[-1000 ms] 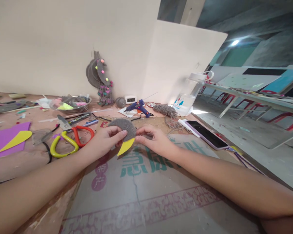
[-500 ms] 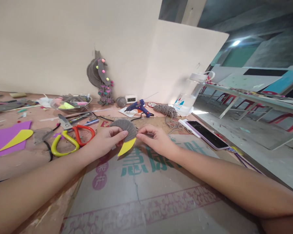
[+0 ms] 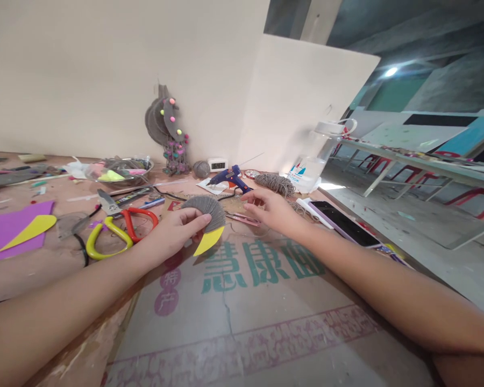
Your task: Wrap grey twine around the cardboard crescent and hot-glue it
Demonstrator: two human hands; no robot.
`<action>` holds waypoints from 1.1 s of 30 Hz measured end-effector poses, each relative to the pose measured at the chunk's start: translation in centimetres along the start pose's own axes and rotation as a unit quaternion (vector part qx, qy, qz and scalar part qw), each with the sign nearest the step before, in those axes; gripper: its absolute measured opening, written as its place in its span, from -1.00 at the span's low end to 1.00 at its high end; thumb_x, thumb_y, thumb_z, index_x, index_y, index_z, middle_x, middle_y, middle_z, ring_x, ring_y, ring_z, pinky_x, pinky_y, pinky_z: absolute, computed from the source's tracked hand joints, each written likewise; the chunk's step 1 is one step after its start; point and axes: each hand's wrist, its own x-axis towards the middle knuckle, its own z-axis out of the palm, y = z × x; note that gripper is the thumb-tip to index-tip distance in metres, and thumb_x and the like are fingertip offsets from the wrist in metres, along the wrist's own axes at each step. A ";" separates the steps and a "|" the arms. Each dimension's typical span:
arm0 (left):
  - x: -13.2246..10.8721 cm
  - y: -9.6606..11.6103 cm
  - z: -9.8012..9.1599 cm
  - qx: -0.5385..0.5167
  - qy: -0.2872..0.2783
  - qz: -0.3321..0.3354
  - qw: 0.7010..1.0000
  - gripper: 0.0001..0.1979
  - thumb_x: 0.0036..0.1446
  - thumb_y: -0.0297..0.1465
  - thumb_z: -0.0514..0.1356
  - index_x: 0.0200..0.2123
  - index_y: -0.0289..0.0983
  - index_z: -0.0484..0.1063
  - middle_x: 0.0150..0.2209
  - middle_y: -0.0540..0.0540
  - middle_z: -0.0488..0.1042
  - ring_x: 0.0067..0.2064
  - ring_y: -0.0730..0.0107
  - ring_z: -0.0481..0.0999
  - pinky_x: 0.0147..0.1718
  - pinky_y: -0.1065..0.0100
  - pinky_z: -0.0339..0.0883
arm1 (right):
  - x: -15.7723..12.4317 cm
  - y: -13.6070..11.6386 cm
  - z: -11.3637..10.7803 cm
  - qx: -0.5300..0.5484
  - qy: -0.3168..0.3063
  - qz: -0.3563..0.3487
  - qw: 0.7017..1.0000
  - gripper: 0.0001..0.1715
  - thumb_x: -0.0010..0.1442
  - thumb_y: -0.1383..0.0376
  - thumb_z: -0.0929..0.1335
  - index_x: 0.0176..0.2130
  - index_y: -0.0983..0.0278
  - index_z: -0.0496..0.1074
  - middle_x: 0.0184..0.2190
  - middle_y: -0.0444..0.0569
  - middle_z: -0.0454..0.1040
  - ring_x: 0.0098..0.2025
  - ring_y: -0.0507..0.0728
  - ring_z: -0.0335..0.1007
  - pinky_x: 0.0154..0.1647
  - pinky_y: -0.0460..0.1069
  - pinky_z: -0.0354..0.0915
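Observation:
My left hand (image 3: 177, 228) pinches a crescent-shaped piece (image 3: 210, 212) between thumb and fingers. Most of that crescent is wrapped in grey yarn, and its lower tip is bare yellow. My right hand (image 3: 270, 209) is apart from it, fingers spread and holding nothing, just above a small pink tool (image 3: 245, 219) that looks like thread snips. Behind the right hand rests a blue hot glue gun (image 3: 232, 176), its cord running left. A printed cardboard sheet (image 3: 258, 312) lies under both hands.
Scissors (image 3: 108, 242) with yellow and red handles lie left, near purple sheets (image 3: 16, 228) and a yellow teardrop piece (image 3: 30, 232). Grey yarn (image 3: 274, 184), a water bottle (image 3: 308, 158) and a phone (image 3: 342, 223) are on the right. A decorated grey hanging (image 3: 165, 126) is against the wall.
My right hand has let go of the crescent's edge and moved right and slightly up, its fingers spreading. The pink tool has come into view. The left hand keeps its hold.

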 end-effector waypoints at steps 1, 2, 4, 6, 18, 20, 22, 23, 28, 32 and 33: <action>0.0 0.1 0.0 0.004 0.001 -0.001 1.000 -0.67 0.02 -0.15 0.10 -0.60 -0.27 0.24 -0.65 0.09 0.22 -0.66 0.60 0.18 -0.70 0.55 0.02 | 0.1 0.5 0.0 -0.029 -0.012 -0.008 0.999 -0.70 0.11 0.19 0.31 -0.18 0.29 0.44 -0.29 -0.01 0.46 -0.34 0.06 0.32 -0.28 -0.02 0.23; 0.0 0.1 0.0 0.009 0.003 -0.001 1.000 -0.67 0.03 -0.15 0.10 -0.60 -0.27 0.24 -0.66 0.09 0.22 -0.66 0.60 0.18 -0.70 0.54 0.02 | 0.1 0.9 0.0 -0.049 -0.026 -0.019 0.998 -0.68 0.10 0.16 0.31 -0.19 0.29 0.45 -0.29 0.00 0.45 -0.32 0.07 0.32 -0.28 -0.02 0.22; -0.1 0.2 0.0 0.019 0.003 -0.001 1.000 -0.67 0.03 -0.15 0.09 -0.60 -0.27 0.23 -0.65 0.08 0.22 -0.65 0.59 0.19 -0.69 0.53 0.04 | -0.1 1.2 0.2 -0.078 -0.053 -0.049 0.994 -0.65 0.11 0.13 0.30 -0.19 0.29 0.46 -0.28 0.03 0.44 -0.25 0.10 0.32 -0.24 -0.02 0.22; -0.1 0.2 0.0 0.024 0.005 0.001 1.000 -0.67 0.04 -0.15 0.08 -0.60 -0.27 0.23 -0.65 0.08 0.23 -0.64 0.58 0.19 -0.68 0.53 0.05 | -0.2 1.2 0.4 -0.108 -0.066 -0.077 0.989 -0.66 0.15 0.14 0.28 -0.18 0.29 0.47 -0.27 0.05 0.43 -0.21 0.11 0.31 -0.21 -0.01 0.21; -0.1 0.2 0.0 0.031 0.007 0.003 0.999 -0.67 0.03 -0.15 0.08 -0.60 -0.27 0.24 -0.64 0.06 0.24 -0.62 0.58 0.20 -0.69 0.54 0.06 | -0.2 1.6 0.2 -0.103 0.004 -0.016 0.995 -0.83 0.20 0.32 0.16 -0.22 0.31 0.26 -0.44 -0.04 0.37 -0.45 0.06 0.25 -0.41 -0.06 0.14; -0.1 0.3 0.0 0.035 0.004 -0.002 0.999 -0.67 0.02 -0.14 0.08 -0.60 -0.27 0.24 -0.64 0.06 0.25 -0.63 0.57 0.21 -0.69 0.54 0.07 | -0.3 1.1 -0.1 -0.052 0.065 -0.006 0.997 -0.77 0.24 0.29 0.11 -0.14 0.30 0.21 -0.45 -0.06 0.35 -0.46 0.06 0.24 -0.40 -0.05 0.15; -0.1 0.3 -0.1 0.036 0.005 -0.007 0.999 -0.67 0.02 -0.14 0.09 -0.60 -0.26 0.24 -0.64 0.06 0.26 -0.63 0.57 0.21 -0.69 0.53 0.07 | -0.8 -0.1 -0.5 -0.021 0.107 -0.023 0.994 -0.71 0.27 0.23 0.08 -0.08 0.28 0.20 -0.43 -0.06 0.33 -0.42 0.08 0.25 -0.36 -0.03 0.18; -0.1 0.4 -0.1 0.036 0.006 -0.006 0.999 -0.67 0.02 -0.14 0.09 -0.60 -0.26 0.24 -0.64 0.07 0.25 -0.64 0.57 0.21 -0.70 0.53 0.07 | -1.2 -0.8 -0.7 -0.017 0.107 -0.041 0.993 -0.67 0.28 0.22 0.06 -0.06 0.26 0.22 -0.42 -0.05 0.33 -0.38 0.09 0.26 -0.32 -0.02 0.18; -0.1 0.4 0.0 0.036 0.003 -0.001 0.999 -0.68 0.02 -0.15 0.09 -0.60 -0.25 0.22 -0.64 0.06 0.25 -0.65 0.56 0.19 -0.71 0.52 0.05 | -3.3 -3.8 -0.1 -0.111 0.045 -0.215 0.969 -0.58 0.27 0.26 0.11 0.08 0.19 0.23 -0.26 0.02 0.30 -0.20 0.13 0.20 -0.14 0.05 0.16; 0.0 0.3 0.1 0.040 0.009 0.009 0.999 -0.67 0.03 -0.14 0.07 -0.60 -0.25 0.21 -0.64 0.06 0.24 -0.63 0.55 0.20 -0.67 0.52 0.08 | -3.7 -3.8 0.7 -0.184 0.034 -0.244 0.952 -0.55 0.24 0.29 0.16 0.12 0.14 0.21 -0.29 0.01 0.26 -0.24 0.12 0.15 -0.19 0.04 0.17; 0.0 0.2 0.1 0.043 0.011 0.011 0.999 -0.67 0.03 -0.14 0.07 -0.60 -0.25 0.22 -0.64 0.06 0.24 -0.62 0.55 0.21 -0.67 0.52 0.09 | -3.6 -3.6 0.8 -0.194 0.032 -0.247 0.949 -0.56 0.24 0.30 0.16 0.11 0.15 0.22 -0.30 0.01 0.26 -0.24 0.12 0.14 -0.20 0.04 0.18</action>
